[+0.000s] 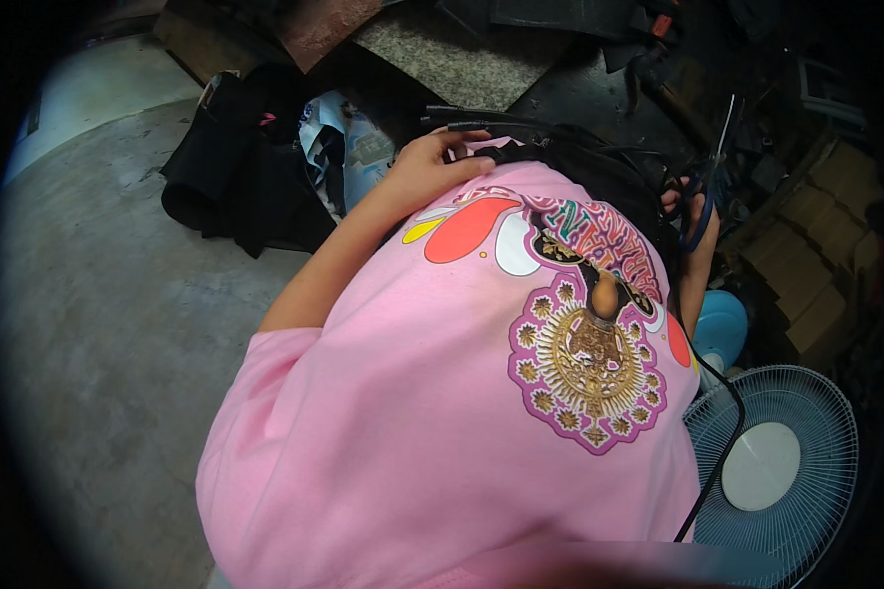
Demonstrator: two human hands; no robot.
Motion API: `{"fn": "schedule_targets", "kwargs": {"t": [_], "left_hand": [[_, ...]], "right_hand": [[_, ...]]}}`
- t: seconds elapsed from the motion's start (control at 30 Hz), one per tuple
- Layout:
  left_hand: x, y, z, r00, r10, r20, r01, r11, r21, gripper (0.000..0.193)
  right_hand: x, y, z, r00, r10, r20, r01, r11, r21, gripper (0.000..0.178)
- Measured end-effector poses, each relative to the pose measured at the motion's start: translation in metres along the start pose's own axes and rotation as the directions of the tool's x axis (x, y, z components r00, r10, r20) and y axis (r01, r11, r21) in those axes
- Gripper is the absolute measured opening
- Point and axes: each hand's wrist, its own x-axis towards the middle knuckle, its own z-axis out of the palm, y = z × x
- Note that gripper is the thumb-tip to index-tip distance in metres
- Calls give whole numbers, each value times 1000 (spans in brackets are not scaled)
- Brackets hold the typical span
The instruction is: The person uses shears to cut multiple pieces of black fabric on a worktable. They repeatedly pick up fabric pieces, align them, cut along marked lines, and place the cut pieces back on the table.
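In my right hand point(699, 210) is a pair of scissors point(725, 135) with dark blue handles, its blades pointing up and away from me. The fingers of that hand are partly hidden by the handles. My left hand point(428, 165) rests at my lap, thumb and fingers closed on the edge of black material point(599, 153). Thin black strips point(467, 125) stick out just past its fingertips. Part of the black material is hidden behind my pink shirt point(413, 363).
A fan point(805, 491) stands near right, with a black cable point(725, 454) beside it. Brown cardboard point(825, 236) is stacked beyond. Left of me are rolled black material point(231, 177) and a blue-and-white bag point(363, 152). A speckled stone slab point(462, 59) lies ahead, near a red-handled tool point(662, 25).
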Motion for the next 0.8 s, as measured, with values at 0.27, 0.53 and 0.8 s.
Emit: {"fn": "schedule_targets", "kwargs": {"t": [0.27, 0.53, 0.8], "left_hand": [[12, -5, 8, 995, 90, -43, -90, 996, -3, 33], [3, 5, -45, 986, 124, -116, -85, 951, 298, 34], [27, 38, -96, 732, 326, -598, -367, 928, 56, 15]], "right_hand": [[-1, 9, 2, 999, -25, -42, 30, 993, 115, 43], [5, 12, -3, 997, -71, -9, 70, 993, -93, 40], [6, 7, -5, 1000, -5, -2, 5, 1000, 3, 33]]}}
